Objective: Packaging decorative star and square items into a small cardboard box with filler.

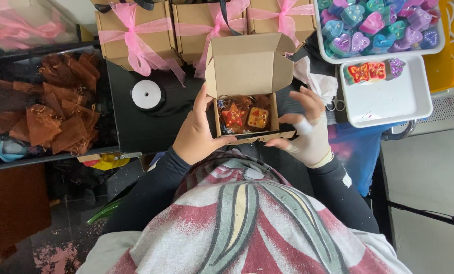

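Observation:
A small brown cardboard box (pixel 247 66) stands open on the black table, its lid tilted up. Inside lie two orange decorated pieces in brown mesh, a star (pixel 234 115) and a square one (pixel 258 117). My left hand (pixel 196 133) grips the box's left wall and front corner. My right hand (pixel 306 128), partly covered by a white glove, holds the box's right side with the fingers spread near the front flap.
Three closed brown boxes tied with pink ribbon (pixel 135 35) stand behind. A white ribbon spool (pixel 147 94) lies left. Brown mesh pouches (pixel 59 101) fill a bin at far left. At right, a white tray (pixel 389 101) holds three pieces; another tray (pixel 379 25) holds several coloured hearts.

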